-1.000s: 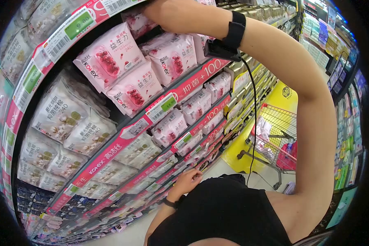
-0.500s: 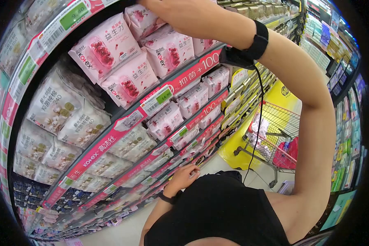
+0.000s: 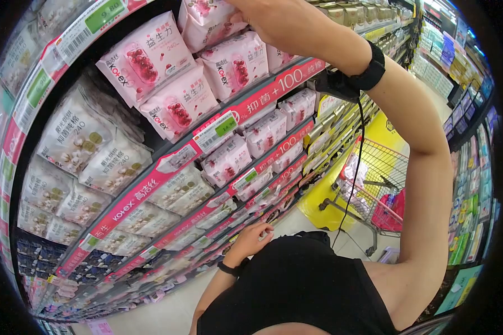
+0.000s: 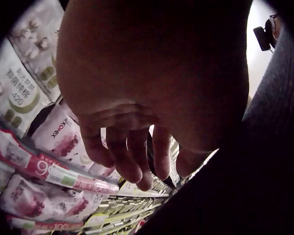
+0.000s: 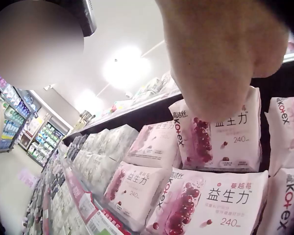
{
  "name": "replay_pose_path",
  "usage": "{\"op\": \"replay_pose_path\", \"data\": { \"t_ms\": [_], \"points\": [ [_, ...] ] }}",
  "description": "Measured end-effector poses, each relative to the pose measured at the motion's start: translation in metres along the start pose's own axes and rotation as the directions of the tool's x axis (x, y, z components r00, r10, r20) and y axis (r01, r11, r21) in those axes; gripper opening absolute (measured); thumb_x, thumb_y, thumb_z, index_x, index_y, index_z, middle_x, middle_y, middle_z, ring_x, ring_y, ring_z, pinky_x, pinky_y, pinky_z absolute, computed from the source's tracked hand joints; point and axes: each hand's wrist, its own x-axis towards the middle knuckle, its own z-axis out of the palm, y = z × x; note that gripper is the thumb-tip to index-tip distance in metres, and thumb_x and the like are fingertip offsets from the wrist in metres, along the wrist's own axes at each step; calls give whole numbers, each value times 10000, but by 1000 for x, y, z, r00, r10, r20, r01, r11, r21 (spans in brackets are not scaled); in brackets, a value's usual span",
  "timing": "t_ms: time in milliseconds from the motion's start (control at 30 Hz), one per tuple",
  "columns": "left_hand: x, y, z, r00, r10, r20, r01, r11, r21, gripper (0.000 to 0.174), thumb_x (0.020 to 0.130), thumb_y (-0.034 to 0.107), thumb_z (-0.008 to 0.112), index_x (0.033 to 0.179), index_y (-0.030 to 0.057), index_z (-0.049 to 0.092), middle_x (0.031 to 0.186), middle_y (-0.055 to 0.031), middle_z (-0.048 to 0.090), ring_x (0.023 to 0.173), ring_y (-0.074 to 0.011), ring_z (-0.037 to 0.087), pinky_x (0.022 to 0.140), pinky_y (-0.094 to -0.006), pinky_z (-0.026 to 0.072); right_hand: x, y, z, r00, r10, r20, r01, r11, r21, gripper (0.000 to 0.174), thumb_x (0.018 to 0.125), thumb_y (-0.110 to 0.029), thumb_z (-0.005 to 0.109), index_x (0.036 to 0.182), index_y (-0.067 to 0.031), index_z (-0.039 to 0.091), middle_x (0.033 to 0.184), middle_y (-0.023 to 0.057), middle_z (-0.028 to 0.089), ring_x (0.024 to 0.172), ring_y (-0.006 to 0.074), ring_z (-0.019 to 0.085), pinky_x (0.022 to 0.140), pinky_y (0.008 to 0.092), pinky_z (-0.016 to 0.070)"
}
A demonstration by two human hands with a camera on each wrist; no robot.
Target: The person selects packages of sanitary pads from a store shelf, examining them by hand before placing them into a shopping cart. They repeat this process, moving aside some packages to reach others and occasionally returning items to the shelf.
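Observation:
My right hand (image 3: 254, 14) is raised to the top shelf and grips a pink Kotex pack (image 3: 207, 22) by its upper edge; the pack tilts out in front of the row. In the right wrist view the heel of the hand (image 5: 215, 54) hangs over more pink packs (image 5: 220, 139) with red berry prints. My left hand (image 3: 252, 239) hangs low by the bottom shelves and touches nothing. In the left wrist view its fingers (image 4: 132, 161) are loosely curled and hold nothing.
Pink packs (image 3: 176, 106) fill the upper shelf, grey-white cotton-print packs (image 3: 78, 134) lie to their left. Red price rails (image 3: 151, 190) edge each shelf. A red shopping cart (image 3: 374, 184) stands on the aisle floor at right, with more shelving (image 3: 469, 167) behind it.
My right arm has swung right and down, drawing the pink pack out from the top shelf row. The left hand has stayed by the lower shelves.

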Motion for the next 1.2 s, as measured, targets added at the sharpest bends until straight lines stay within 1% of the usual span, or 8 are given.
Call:
{"op": "replay_pose_path", "data": {
  "t_ms": [233, 333, 433, 600, 800, 900, 1000, 1200],
  "points": [
    [1, 4, 1, 1000, 13, -14, -12, 1000, 16, 199, 958, 219, 700, 1073, 58, 703, 960, -82, 686, 819, -228, 645, 745, -355, 517, -1, 6, -10, 996, -7, 89, 0, 997, 83, 570, 888, 62, 521, 1451, -10, 466, 1215, 172, 536, 1176, 321, 512, 1021, 432, 330],
    [-4, 26, -10, 972, 92, -217, -102, 994, -36, 122, 908, 128, 735, 999, 52, 707, 922, -93, 692, 813, -254, 675, 748, -356, 541, -2, 9, -12, 996, -9, 92, -1, 994, 112, 609, 886, 67, 518, 1486, -14, 444, 1223, 169, 523, 1172, 319, 504, 1009, 421, 329],
    [-5, 57, -48, 786, 270, -556, -263, 960, 95, 79, 854, 34, 742, 918, 41, 696, 892, -104, 688, 797, -272, 681, 743, -366, 545, -2, 11, -15, 986, 13, 165, -33, 992, 120, 642, 883, 75, 511, 1512, -19, 426, 1218, 165, 519, 1165, 315, 504, 992, 410, 338],
    [-9, 76, -107, 441, 354, -825, -351, 914, 204, 134, 823, -12, 703, 932, 13, 631, 893, -139, 650, 798, -259, 621, 741, -362, 509, 1, 12, -21, 975, 14, 221, -47, 989, 143, 655, 884, 76, 508, 1525, -24, 416, 1212, 163, 528, 1165, 312, 506, 978, 402, 350],
    [5, 134, -162, 129, 659, -741, -206, 748, 630, 398, 794, 57, 742, 1154, 33, 575, 1208, -165, 542, 826, -219, 575, 698, -317, 479, -4, 13, -15, 991, 50, 126, -74, 978, 193, 655, 873, 97, 508, 1500, -83, 456, 1172, 152, 546, 1115, 311, 520, 960, 407, 353],
    [17, 137, -176, 192, 590, -785, -127, 808, 576, 528, 844, 72, 717, 1321, 50, 491, 1373, -150, 463, 799, -149, 545, 680, -256, 439, -4, 11, -17, 994, 38, 99, -61, 968, 243, 654, 865, 111, 510, 1479, -112, 480, 1167, 138, 555, 1120, 309, 526, 965, 411, 352],
    [25, 133, -180, 178, 587, -790, -130, 810, 572, 571, 840, 74, 715, 1357, 50, 474, 1413, -162, 449, 803, -129, 559, 638, -236, 434, -4, 9, -23, 979, 91, 184, -126, 974, 189, 612, 893, 90, 536, 1468, -118, 494, 1181, 133, 565, 1148, 313, 529, 980, 427, 354],
    [25, 140, -181, 123, 597, -793, -242, 793, 559, 585, 827, 95, 714, 1367, 44, 495, 1454, -209, 446, 832, -153, 590, 647, -261, 482, -7, 5, -10, 1000, 0, 10, -2, 988, 155, 509, 927, -4, 588, 1429, -57, 526, 1281, 165, 572, 1194, 359, 536, 1038, 457, 397]
  ]
}}
